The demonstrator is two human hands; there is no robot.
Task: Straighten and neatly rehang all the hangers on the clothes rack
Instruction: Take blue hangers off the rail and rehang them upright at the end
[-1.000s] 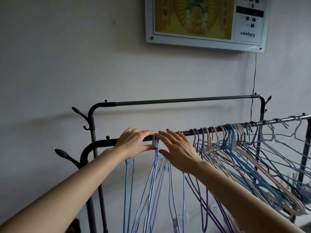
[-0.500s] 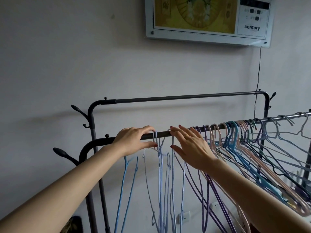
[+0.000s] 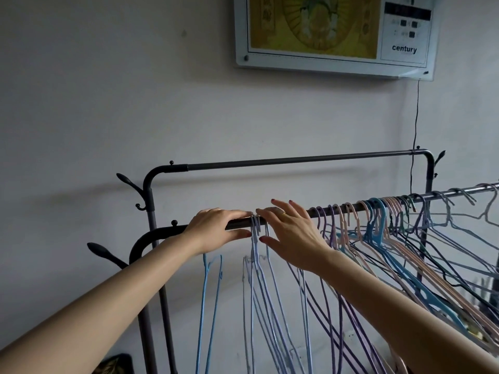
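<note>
We see the left hand [image 3: 216, 229] wrapped around the front rail [image 3: 337, 209], fingers over, thumb under. The right hand [image 3: 293, 233] lies open on that rail, fingers straight, touching pale blue hangers [image 3: 255, 255]. Crowded pink and blue hangers [image 3: 378, 225] hang further right along the rail.

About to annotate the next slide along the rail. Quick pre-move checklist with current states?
1. Left hand steadying the front rail, thumb under it: ok.
2. Right hand open, fingers spread over the rail: ok.
3. Pale blue wire hangers bunched between the hands, hooks on the rail: ok.
4. Pink and blue plastic hangers to the right straightened: not ok, crowded and slanted.
5. Hooks hidden under the left hand: cannot tell.
</note>
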